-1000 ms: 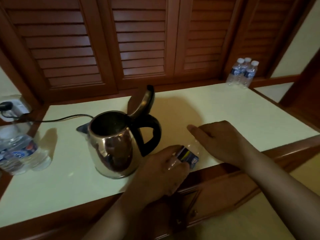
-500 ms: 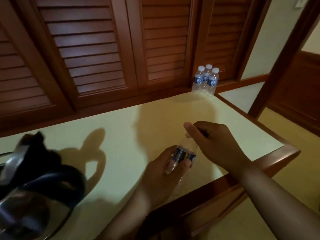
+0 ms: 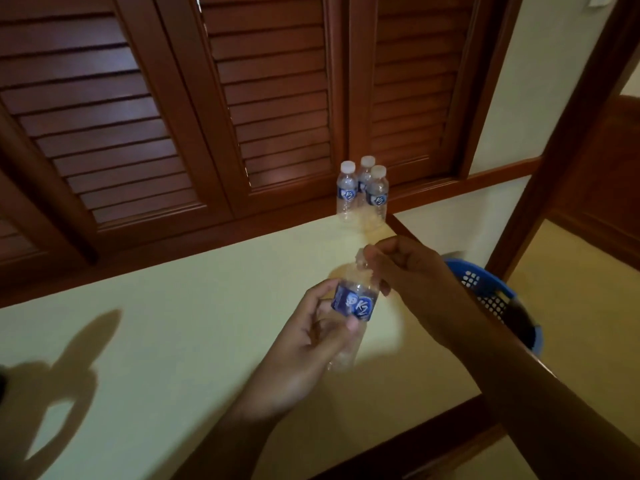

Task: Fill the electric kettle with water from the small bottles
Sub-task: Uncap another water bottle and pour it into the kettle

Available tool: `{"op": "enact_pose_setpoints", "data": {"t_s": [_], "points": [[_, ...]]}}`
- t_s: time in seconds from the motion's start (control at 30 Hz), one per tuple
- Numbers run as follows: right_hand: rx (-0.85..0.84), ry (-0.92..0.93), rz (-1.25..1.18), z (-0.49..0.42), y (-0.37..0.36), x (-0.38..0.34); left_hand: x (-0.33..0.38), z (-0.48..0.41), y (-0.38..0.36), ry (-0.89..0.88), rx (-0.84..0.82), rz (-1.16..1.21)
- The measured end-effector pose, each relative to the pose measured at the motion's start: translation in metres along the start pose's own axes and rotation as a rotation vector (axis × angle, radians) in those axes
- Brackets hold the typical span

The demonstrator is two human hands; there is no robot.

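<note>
The small bottle [image 3: 353, 303] (clear, blue label; water level indiscernible) is held tilted above the table [image 3: 173, 323], the left hand [image 3: 311, 344] with its grip wrapped round the body, the right hand [image 3: 415, 282] with its grip pinching the cap [image 3: 362, 258]. Three capped bottles [image 3: 362, 192] stand together at the table's far edge. A blue basket [image 3: 485, 289] beyond the right edge is newly in view; the kettle has left the view.
</note>
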State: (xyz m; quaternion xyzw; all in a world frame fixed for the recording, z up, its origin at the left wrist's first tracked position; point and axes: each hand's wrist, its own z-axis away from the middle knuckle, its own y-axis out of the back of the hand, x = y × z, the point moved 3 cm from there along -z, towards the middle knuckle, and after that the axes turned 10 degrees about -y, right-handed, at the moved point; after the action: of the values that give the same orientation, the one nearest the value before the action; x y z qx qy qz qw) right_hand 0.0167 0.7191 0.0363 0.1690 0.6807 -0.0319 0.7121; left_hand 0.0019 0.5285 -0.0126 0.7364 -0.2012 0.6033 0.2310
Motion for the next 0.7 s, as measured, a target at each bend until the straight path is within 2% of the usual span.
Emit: {"op": "enact_pose_setpoints", "data": {"t_s": [0.17,0.37,0.57,0.7], "points": [[-0.082,-0.009,-0.001,-0.019,0.018,0.008,-0.003,-0.022,-0.021,0.011,0.036,0.028],[-0.020,0.085,0.112,-0.035,0.043,0.016,-0.006,-0.053,-0.034,0.011,0.030,-0.078],[0.121,-0.062,0.260,-0.079,0.047,0.074,-0.024,-0.140,-0.023,-0.079,0.298,-0.300],[0.101,-0.034,0.593,-0.097,0.038,0.114,-0.042,-0.190,-0.024,-0.070,0.372,-0.458]]}}
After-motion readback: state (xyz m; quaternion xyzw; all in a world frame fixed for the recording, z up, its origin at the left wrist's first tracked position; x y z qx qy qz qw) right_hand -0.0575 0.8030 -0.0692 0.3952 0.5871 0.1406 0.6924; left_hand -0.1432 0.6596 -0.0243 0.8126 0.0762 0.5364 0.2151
